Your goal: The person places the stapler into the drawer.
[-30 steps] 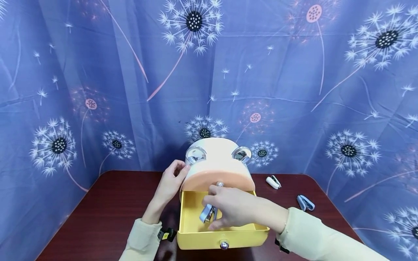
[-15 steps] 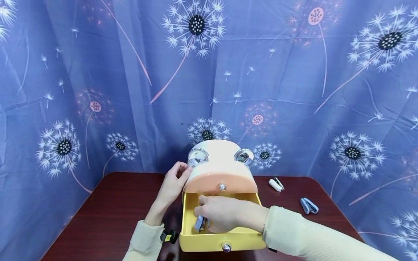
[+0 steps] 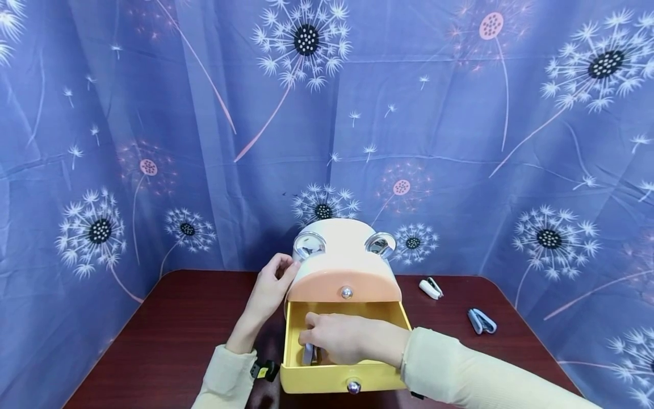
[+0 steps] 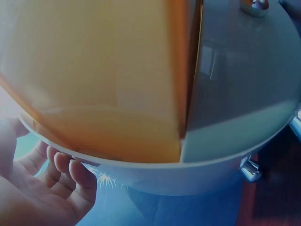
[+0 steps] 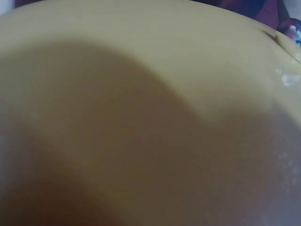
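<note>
A rounded white storage box (image 3: 339, 238) with a peach upper front (image 3: 317, 288) stands on the table, its yellow drawer (image 3: 301, 379) pulled out. My right hand (image 3: 339, 338) reaches down into this drawer and grips a light blue stapler (image 3: 307, 354), mostly hidden under the fingers. The right wrist view is filled by the drawer's yellow wall (image 5: 197, 42), blurred and shaded. My left hand (image 3: 268, 287) touches the box's left side. In the left wrist view its loosely bent fingers (image 4: 82, 181) lie by the white rim.
To the right of the box lie a white stapler (image 3: 431, 288) and another blue stapler (image 3: 481, 321) on the dark red table (image 3: 168, 341). Two chrome handles (image 3: 309, 244) stick up from the box. A blue dandelion-print curtain (image 3: 245, 170) hangs behind.
My right hand has moved left and lower inside the drawer with the blue stapler, which is now more covered. The left hand stays at the box's side.
</note>
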### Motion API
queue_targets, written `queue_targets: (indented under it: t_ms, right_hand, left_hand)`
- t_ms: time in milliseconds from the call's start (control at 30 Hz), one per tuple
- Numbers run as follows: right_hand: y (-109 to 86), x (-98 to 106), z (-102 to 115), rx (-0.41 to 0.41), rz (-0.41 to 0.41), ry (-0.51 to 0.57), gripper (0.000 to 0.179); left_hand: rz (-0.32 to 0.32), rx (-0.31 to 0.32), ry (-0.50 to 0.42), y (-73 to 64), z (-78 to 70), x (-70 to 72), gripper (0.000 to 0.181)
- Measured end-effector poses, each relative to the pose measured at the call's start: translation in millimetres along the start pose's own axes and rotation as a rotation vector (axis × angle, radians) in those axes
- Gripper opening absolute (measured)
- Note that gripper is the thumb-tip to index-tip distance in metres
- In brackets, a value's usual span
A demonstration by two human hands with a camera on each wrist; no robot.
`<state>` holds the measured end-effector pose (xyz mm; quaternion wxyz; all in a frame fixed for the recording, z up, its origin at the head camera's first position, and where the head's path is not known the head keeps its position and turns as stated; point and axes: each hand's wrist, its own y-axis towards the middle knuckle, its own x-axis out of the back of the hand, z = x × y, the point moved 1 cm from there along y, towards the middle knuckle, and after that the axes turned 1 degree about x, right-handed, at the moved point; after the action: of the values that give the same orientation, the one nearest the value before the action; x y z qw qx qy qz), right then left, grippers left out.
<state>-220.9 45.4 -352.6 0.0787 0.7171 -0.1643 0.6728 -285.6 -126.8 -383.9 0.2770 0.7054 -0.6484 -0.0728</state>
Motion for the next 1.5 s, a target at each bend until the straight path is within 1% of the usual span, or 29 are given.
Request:
queue_targets:
  t_ms: [200,267,333,433,533,633,767,800,900,967,1033,1100,1200,1300,1433,1500]
  right_hand:
    - [0.7,-5,-2,-0.011,-0.018,0.004,0.039]
    - [0.8,-5,-2,-0.006,-0.031,-0.020,0.040]
    - [0.5,-5,-2,-0.008,-0.037,-0.046,0.042]
    - [-1.5,-4,-3,-0.033,-0.038,-0.070,0.047]
    - [-5.0,-2,-4,-0.074,-0.034,-0.057,0.053]
    - [-10.8,1,-5,-0.096,-0.057,-0.029,0.055]
    - [-24.4,9,-6,-0.096,-0.136,0.001,0.050]
    - [-29.2,12,-6,-0.100,-0.151,0.017,0.048]
    - [-44.7,21,-5,-0.124,-0.187,0.052,0.046]
    - [-58.5,26,-2,-0.169,-0.189,0.093,0.046]
    - [-72.2,29,0,-0.217,-0.205,0.120,0.048]
    - [-86.8,32,3,-0.279,-0.226,0.153,0.050]
    - [-110.2,34,4,-0.352,-0.315,0.181,0.050]
    - [-138.7,32,0,-0.409,-0.453,0.216,0.048]
    - [-177.4,19,-12,-0.504,-0.584,0.259,0.047]
    - [-193.5,9,-21,-0.559,-0.618,0.280,0.047]
  left_hand:
    - [-0.015,-0.003,-0.010,-6.9,-24.6,2.9,0.016]
    - [-0.018,-0.006,-0.005,-7.6,-27.1,3.5,0.016]
    - [-0.016,-0.004,-0.008,-6.3,-21.6,3.4,0.016]
    - [-0.013,-0.007,-0.003,-2.8,-8.9,3.1,0.019]
    - [-0.008,-0.009,0.003,0.0,2.1,2.7,0.022]
    - [-0.006,-0.015,0.005,0.6,5.4,2.9,0.023]
    - [-0.004,-0.011,-0.004,0.3,3.1,3.1,0.020]
    - [-0.005,-0.011,-0.008,-0.1,0.8,3.0,0.019]
    - [-0.016,-0.013,-0.012,-3.7,-12.8,3.2,0.016]
    - [-0.019,-0.011,-0.011,-6.3,-22.5,2.8,0.015]
    - [-0.022,-0.011,-0.008,-8.3,-29.2,2.5,0.015]
    - [-0.023,-0.006,-0.007,-8.5,-30.3,1.9,0.015]
    - [-0.027,-0.004,-0.013,-8.6,-30.6,1.5,0.014]
    - [-0.024,-0.004,-0.016,-8.6,-31.5,1.0,0.014]
    - [-0.020,-0.011,-0.021,-8.4,-30.9,0.3,0.014]
    - [-0.021,-0.013,-0.019,-8.7,-29.7,0.4,0.014]
